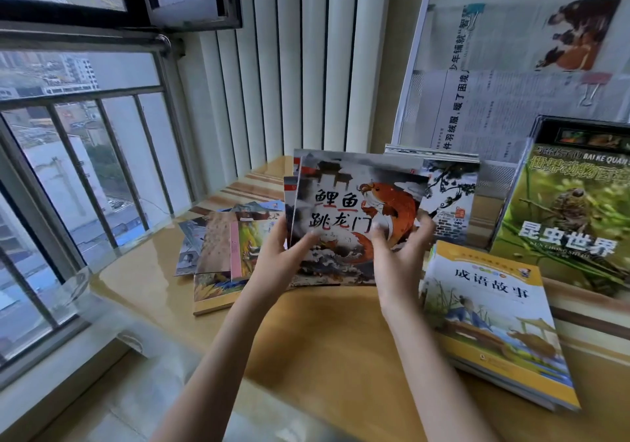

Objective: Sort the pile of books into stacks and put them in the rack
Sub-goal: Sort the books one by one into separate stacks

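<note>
A bundle of thin picture books (354,203), the front one showing an orange carp, stands tilted upright above the wooden table (327,339). My left hand (286,254) grips its lower left edge and my right hand (399,254) grips its lower right side. A loose pile of books (221,251) lies flat to the left. A stack with a yellow-edged storybook (491,319) on top lies to the right. A white mesh rack (419,66) stands at the back right, lined with newspaper; books (450,196) lean in it behind the bundle.
A large green insect book (566,216) leans against the rack at the right. A window with metal bars (78,169) runs along the left, beside a glassy sill. White vertical slats (289,66) cover the far wall.
</note>
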### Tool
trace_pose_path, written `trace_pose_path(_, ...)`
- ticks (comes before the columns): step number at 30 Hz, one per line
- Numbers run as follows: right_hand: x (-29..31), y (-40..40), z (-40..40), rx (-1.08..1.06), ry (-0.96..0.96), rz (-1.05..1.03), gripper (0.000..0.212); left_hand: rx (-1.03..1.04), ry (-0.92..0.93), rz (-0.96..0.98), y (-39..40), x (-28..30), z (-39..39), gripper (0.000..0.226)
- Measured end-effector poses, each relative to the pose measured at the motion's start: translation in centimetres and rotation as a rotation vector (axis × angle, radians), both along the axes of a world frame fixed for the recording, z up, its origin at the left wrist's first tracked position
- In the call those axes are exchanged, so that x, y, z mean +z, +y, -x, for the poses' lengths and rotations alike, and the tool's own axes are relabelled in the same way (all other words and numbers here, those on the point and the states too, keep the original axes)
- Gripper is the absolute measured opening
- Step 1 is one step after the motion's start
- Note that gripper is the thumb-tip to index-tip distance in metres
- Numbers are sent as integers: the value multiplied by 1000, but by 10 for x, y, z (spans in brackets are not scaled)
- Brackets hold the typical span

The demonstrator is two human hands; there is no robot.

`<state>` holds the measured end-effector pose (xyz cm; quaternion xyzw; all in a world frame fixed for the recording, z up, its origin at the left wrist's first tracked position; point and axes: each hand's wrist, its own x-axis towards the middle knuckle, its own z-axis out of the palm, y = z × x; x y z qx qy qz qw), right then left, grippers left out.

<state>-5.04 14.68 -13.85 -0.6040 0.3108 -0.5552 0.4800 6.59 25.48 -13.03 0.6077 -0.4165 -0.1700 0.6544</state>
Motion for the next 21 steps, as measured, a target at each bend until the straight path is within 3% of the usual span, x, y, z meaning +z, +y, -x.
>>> trace_pose_path(3,-2,-1,-4,72,25,-75,49,29,8,69,0,-4,2,51)
trace_pose_path(6,-6,-1,-6,46,96,-79,50,53,-6,67,-7,-13,13,64)
trace_pose_path(10,-2,-6,-2,-114,197,28,35,275,-250,57,-24,-21,20,81)
trace_pose_path(16,59,-58,26,-324,203,328,20,243,-420,195,-95,33,27,87)
trace_pose_path(21,37,-140,49,-434,391,361,35,174,-407,46,-168,18,43,89)
